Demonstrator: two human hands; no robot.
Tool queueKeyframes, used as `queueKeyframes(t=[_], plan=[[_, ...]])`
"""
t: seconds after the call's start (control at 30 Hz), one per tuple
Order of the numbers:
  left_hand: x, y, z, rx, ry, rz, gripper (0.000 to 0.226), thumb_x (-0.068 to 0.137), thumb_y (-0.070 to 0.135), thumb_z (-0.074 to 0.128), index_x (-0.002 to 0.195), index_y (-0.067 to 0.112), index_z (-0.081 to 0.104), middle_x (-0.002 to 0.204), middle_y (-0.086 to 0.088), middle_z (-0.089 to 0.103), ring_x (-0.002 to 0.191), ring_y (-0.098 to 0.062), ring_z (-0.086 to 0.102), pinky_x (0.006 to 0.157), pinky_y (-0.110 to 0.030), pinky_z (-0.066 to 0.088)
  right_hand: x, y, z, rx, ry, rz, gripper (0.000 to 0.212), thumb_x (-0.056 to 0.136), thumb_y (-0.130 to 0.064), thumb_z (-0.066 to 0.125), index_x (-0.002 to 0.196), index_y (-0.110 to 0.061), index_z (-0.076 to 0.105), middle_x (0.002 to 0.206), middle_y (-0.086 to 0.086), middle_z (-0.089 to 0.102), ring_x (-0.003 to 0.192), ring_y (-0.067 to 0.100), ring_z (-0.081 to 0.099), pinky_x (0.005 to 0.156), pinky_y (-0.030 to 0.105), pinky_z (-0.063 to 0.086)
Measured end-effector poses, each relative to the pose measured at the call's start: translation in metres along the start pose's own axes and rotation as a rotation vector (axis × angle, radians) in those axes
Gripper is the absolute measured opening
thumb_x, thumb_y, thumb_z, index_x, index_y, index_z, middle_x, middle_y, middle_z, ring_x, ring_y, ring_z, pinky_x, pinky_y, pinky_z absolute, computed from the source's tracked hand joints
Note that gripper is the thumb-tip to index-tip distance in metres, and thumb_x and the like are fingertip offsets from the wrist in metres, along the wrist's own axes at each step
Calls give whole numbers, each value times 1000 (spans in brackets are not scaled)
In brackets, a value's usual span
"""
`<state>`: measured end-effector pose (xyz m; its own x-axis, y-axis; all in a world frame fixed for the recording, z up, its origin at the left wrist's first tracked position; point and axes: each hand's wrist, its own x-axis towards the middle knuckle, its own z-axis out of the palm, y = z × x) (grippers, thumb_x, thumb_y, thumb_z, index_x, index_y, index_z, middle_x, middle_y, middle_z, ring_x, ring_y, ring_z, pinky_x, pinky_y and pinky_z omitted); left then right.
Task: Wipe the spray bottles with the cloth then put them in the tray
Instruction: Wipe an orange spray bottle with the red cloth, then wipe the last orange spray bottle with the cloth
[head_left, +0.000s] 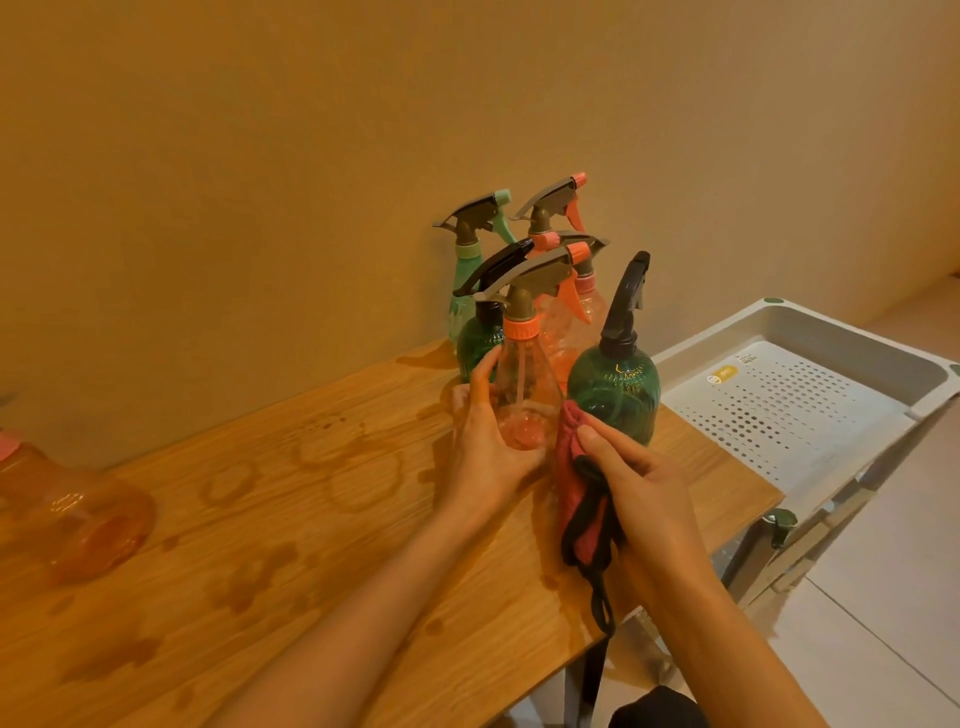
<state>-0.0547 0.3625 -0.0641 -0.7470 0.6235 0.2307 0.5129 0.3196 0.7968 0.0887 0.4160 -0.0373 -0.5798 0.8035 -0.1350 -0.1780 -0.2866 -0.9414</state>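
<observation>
Over wooden table, left hand grips upright orange bottle, nozzle pointing right.

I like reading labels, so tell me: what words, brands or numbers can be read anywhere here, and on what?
No text here can be read.
Yellow oval sticker on the white tray: print too small.
Small white label beside it: blurred.
Raised gold marking on the dark green spray bottle: not legible.
</observation>
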Motion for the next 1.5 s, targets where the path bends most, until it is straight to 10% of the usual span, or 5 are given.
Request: queueKeyframes(t=[0.23,0.43,0.73,1.17,1.5], plan=[[-8,6,-10,28,-42,-68,132,71,28,92,159,41,-5,153,-6,28,136,-21,43,101,-33,45,-9,-7,1,58,-31,48,13,91,-23,68,96,-32,76,87,-8,78,89,9,74,82,26,58],[-28,2,-54,32,-21,-109,117,75,21,89,160,37,11,159,-3,22,146,-20,32,113,-34,38,-28,-10,20,84,-95,58,14,91,-23,69,101,-28,77,99,2,78,95,16,73,79,26,59],[-65,-27,-140,101,130,-147,93,83,22,84,157,29,29,152,0,33,139,-15,40,100,-19,34,-60,-1,83,52,-266,107,12,92,-21,68,99,-28,74,94,-2,78,92,15,72,81,29,58],[-109,-88,-260,81,362,-258,79,82,21,84,148,26,43,151,-2,38,140,-19,40,115,-41,40,-86,30,197,-57,-456,194,9,92,-23,70,96,-30,73,77,-7,77,80,14,73,75,32,61],[-122,-134,-307,14,569,-334,39,82,14,83,109,21,57,121,1,58,111,-15,59,80,-14,48,-91,50,263,-149,-521,201,6,92,-23,71,89,-28,72,73,-8,76,87,18,72,89,39,59]])
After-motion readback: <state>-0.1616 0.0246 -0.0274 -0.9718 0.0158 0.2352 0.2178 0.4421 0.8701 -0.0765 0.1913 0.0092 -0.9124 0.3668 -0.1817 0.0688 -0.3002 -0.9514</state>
